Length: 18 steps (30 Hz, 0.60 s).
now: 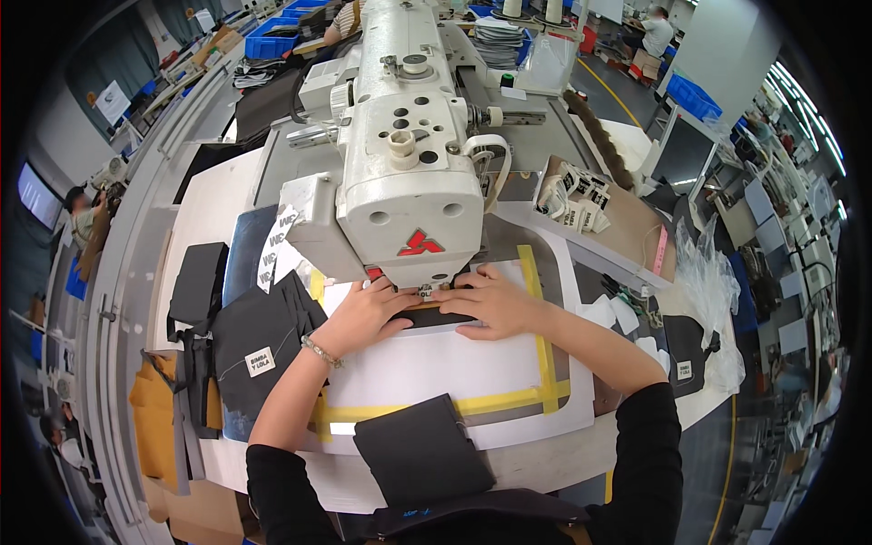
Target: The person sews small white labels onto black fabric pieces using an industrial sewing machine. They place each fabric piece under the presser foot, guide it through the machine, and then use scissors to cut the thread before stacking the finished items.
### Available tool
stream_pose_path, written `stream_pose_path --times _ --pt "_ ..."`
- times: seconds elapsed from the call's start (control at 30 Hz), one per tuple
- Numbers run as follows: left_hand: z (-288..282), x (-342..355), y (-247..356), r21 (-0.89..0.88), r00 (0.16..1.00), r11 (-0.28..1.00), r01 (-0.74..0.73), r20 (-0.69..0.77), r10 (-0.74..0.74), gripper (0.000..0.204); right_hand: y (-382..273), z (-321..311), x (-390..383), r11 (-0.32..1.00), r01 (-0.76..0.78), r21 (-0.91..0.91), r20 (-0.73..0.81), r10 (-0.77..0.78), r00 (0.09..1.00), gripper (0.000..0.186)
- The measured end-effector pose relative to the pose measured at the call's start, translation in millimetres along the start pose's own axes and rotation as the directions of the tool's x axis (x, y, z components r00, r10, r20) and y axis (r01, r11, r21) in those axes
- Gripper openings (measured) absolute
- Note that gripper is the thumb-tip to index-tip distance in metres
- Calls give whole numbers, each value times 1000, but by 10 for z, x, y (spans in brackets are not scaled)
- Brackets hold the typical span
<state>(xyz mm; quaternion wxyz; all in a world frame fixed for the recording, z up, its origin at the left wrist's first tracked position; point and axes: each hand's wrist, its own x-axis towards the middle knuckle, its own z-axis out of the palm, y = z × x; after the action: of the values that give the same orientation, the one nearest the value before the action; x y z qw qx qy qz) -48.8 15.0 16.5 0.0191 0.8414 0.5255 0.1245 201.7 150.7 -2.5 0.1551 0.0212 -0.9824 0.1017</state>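
My left hand (pixel 365 315) and my right hand (pixel 498 305) lie under the front of a white sewing machine head (pixel 413 218). Their fingertips meet at a small pale printed label (pixel 426 292) on a dark fabric piece (pixel 436 318). Both hands press down with fingers stretched out and thumbs apart; the left wrist wears a bracelet. The fabric lies on a white work surface (pixel 400 368) edged with yellow tape (pixel 472 401). The needle area is hidden behind the machine head and my fingers.
Dark fabric pieces (pixel 250 350) with a label lie at left, beside mustard pieces (pixel 154 418). A folded dark piece (pixel 420 450) lies close to me. At right stand a box of labels (pixel 627 245), scissors (pixel 627 295), a clear plastic bag (pixel 704 291) and another labelled dark piece (pixel 683 341).
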Motion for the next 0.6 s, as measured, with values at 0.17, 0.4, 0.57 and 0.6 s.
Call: stream_pose_path --times 0.17,0.4,0.57,0.6 --pt "-12 114 29 -184 971 965 185 187 -150 36 0 -2 -16 999 -45 -9 -45 45 998 34" --pt "120 151 2 -214 997 974 70 44 -62 33 8 10 17 1000 -10 -23 -47 9 999 32" --pt "228 79 31 -16 989 1000 25 -143 -27 29 1 6 21 999 -18 -48 -17 18 1000 31" --pt "227 54 38 -29 989 997 65 -130 -68 28 -5 12 31 999 -17 -49 -16 16 1000 30"
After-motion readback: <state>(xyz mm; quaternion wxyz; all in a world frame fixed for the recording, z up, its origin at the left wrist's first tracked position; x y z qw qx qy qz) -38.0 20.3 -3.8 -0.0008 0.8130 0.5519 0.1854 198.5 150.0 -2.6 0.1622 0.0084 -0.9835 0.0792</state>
